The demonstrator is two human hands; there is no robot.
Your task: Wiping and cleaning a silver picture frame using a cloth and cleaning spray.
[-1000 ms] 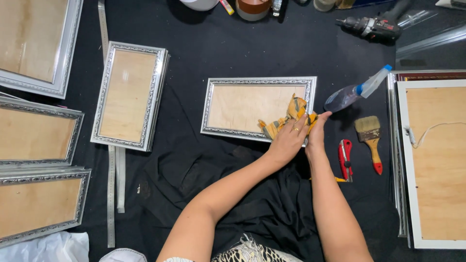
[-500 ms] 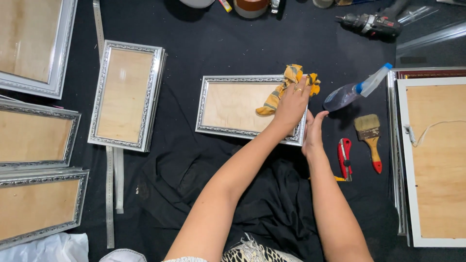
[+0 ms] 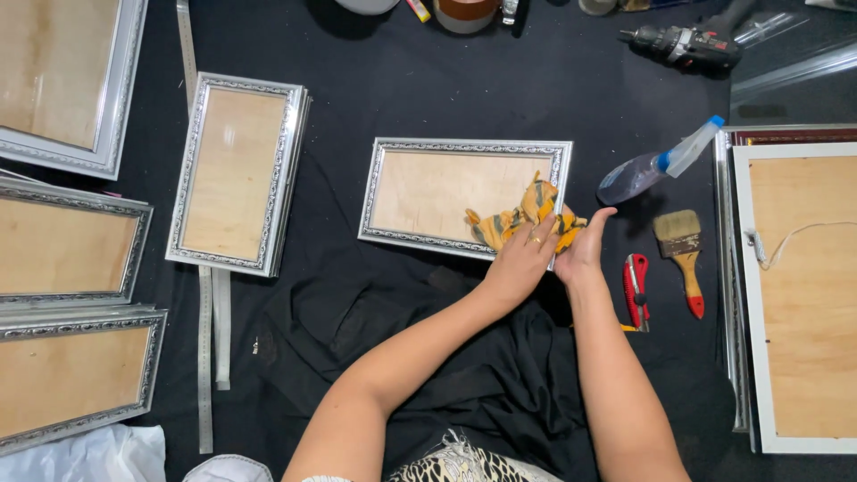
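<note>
A silver ornate picture frame [image 3: 393, 187] lies face down on black cloth, its plywood backing up. My left hand [image 3: 520, 261] presses a crumpled yellow-and-grey rag [image 3: 528, 212] onto the frame's lower right corner. A ring shows on one of its fingers. My right hand [image 3: 585, 245] grips the frame's right edge at that same corner, thumb stretched out, touching the rag's side.
A spray bottle [image 3: 656, 168], a paintbrush [image 3: 683, 254] and a red utility knife [image 3: 636, 290] lie just right of my hands. A larger frame [image 3: 803, 286] is at the right, several silver frames [image 3: 234, 174] at the left, and a drill [image 3: 687, 43] at the top.
My left hand carried the rag up to the frame's upper right corner, then back down to the lower right corner. My right hand stayed at the frame's right edge.
</note>
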